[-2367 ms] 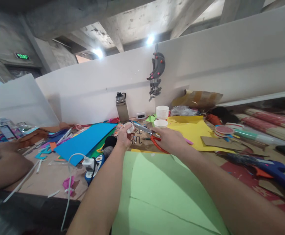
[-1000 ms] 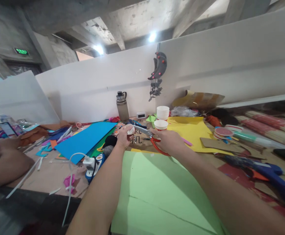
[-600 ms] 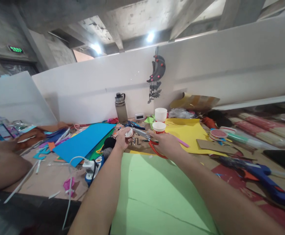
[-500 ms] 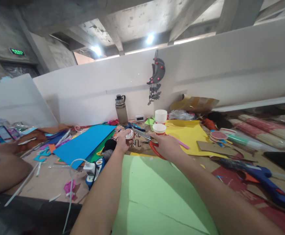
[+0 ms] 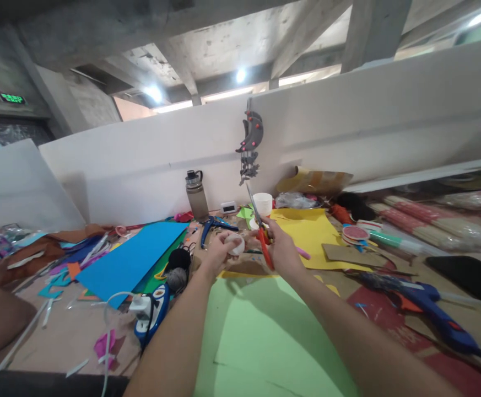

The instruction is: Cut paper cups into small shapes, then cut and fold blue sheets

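Lying nearest is pale green paper (image 5: 265, 331); beyond its far edge, the left hand (image 5: 217, 252) pinches a small white cup (image 5: 236, 246), and the right hand (image 5: 282, 249) grips red-handled scissors (image 5: 265, 249), blades up. Far back, a lit sign (image 5: 12, 98) reads EXIT.

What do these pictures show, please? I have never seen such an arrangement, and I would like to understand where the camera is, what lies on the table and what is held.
There is no machine here. A person works with bare hands and wears one camera on the head; every picture comes from it, looking forward and down.

The left hand holds a round white piece, perhaps part of a paper cup. The right hand holds red-handled scissors, pointing upward.

On the table, green paper lies below the forearms, blue paper to the left, and yellow paper and a glue gun to the right. A bottle stands behind. Another person's arm shows at the left edge.
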The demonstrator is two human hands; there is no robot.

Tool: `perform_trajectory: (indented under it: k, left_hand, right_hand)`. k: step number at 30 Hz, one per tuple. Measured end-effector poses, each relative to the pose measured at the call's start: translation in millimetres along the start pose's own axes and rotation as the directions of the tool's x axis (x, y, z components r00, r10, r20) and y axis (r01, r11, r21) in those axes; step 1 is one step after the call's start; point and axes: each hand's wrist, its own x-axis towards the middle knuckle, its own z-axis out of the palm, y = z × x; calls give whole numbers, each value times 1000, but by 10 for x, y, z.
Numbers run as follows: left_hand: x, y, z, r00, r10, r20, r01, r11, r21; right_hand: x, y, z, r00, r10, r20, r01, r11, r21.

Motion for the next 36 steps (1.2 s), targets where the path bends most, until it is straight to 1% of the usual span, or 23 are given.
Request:
perform_trajectory:
  k: [3,6,9,12,14,18,24,30,32,34,35,36]
  left_hand:
    - [-23,5,92,999,-40,20,40,999,10]
    - [-32,13,133,998,-70,3,70,997,-13]
    - [-18,14,156,998,-45,-45,43,998,-45]
    - [9,7,177,996,1,-89,-9,996,-87]
    - [20,4,193,995,8,-102,-20,993,-117]
    - [19,11,212,993,-10,-116,-7,990,-142]
    - [24,5,224,990,-6,-138,-17,987,-160]
    - [-3,32,286,991,-71,-115,36,958,-283]
    - [12,44,254,982,-113,-151,56,940,-336]
    - [46,48,179,965,-131,-228,46,937,-345]
    - [67,44,130,957,-115,-268,25,949,-315]
    - [89,38,78,951,-70,-302,-11,966,-260]
  right_hand:
    - [-27,-68,-11,999,12,-36,-10,997,71]
    - [-49,-99,-16,998,12,-61,-11,1000,17]
    - [-39,-59,1,998,-1,-67,2,1000,18]
    - [-14,2,34,999,-7,-54,11,996,86]
    - [-2,23,51,999,-7,-49,13,991,134]
    - [10,16,55,999,15,-42,-7,981,194]
    - [30,19,58,998,46,-33,-37,976,215]
    - [23,-17,48,995,96,-22,-80,919,385]
    - [12,-42,41,995,102,-11,-88,902,423]
    - [1,-64,42,996,95,4,-87,901,426]
    - [-5,-74,45,997,80,13,-78,908,412]
    - [-12,-86,52,998,60,22,-63,918,390]
